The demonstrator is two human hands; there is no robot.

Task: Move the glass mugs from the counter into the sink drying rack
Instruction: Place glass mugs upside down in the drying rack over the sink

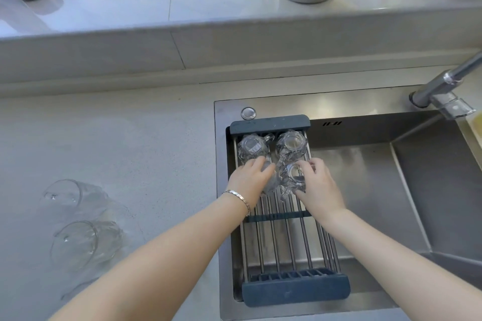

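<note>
A drying rack (pixel 287 237) of steel bars with dark end pieces spans the left part of the sink. Two glass mugs stand upside down at its far end, one at the left (pixel 253 147) and one at the right (pixel 291 143). My left hand (pixel 249 177) grips a third glass mug (pixel 270 177), mostly hidden under my fingers, on the bars. My right hand (pixel 317 185) holds another faceted glass mug (pixel 292 180) upside down on the rack beside it. Both hands sit close together mid-rack.
Two clear glasses (pixel 75 195) (pixel 86 240) lie on their sides on the grey counter at the left. The steel sink basin (pixel 391 190) drops away right of the rack. A tap (pixel 443 91) reaches in from the upper right. Metal pots stand on the back ledge.
</note>
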